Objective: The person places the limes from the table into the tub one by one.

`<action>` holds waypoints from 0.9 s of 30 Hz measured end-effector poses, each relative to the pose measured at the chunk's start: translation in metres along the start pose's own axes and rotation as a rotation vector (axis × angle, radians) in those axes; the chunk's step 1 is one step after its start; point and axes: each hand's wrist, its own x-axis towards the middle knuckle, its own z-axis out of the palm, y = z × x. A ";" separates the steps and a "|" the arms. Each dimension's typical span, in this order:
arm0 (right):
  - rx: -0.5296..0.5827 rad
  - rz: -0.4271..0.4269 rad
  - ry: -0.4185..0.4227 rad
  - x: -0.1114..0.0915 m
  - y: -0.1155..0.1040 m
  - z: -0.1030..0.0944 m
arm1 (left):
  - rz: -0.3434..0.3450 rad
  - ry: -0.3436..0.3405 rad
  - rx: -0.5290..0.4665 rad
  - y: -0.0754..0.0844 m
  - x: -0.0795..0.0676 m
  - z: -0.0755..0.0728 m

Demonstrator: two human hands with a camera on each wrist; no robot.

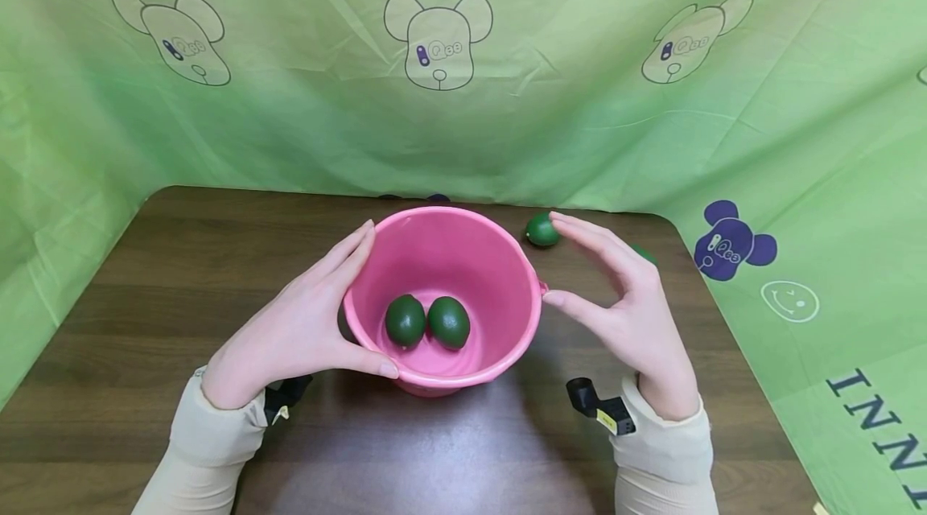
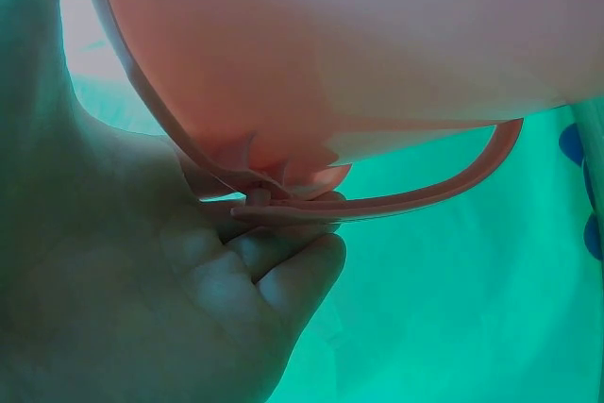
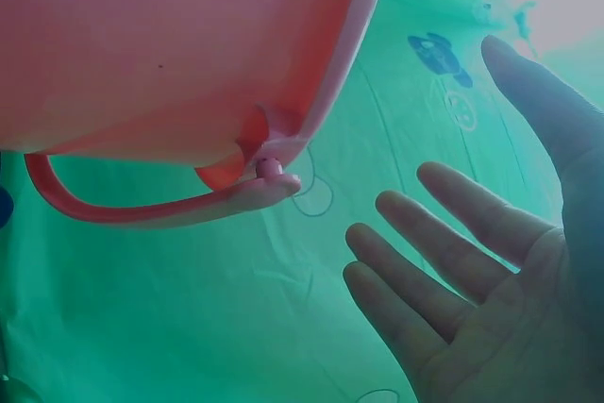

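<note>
A pink bucket [image 1: 500, 257] stands before me, its mouth facing up toward the head camera. Two dark green limes [image 1: 405, 320] lie side by side on its bottom. My left hand [image 1: 300, 322] grips the bucket's left rim, thumb at the near side and fingers along the far side. In the left wrist view, the fingers are by the joint of the pink handle [image 2: 406, 203]. My right hand [image 1: 623, 298] is at the bucket's right, fingers spread and holding nothing. The right wrist view shows a gap between those fingers [image 3: 453, 233] and the bucket.
Another lime [image 1: 541, 231] rests on the brown wooden table [image 1: 217, 257], behind the bucket and near my right fingertips. A green thing [image 1: 643, 253], mostly hidden, is behind my right hand. Green printed cloth [image 1: 434, 137] hangs along the table's back and sides.
</note>
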 end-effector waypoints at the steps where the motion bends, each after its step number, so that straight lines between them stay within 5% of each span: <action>1: 0.001 0.002 0.002 0.000 0.000 0.000 | 0.001 0.001 0.001 0.000 0.000 0.000; 27: -0.002 0.066 0.096 -0.002 0.015 -0.009 | -0.004 0.002 0.011 0.000 0.000 0.000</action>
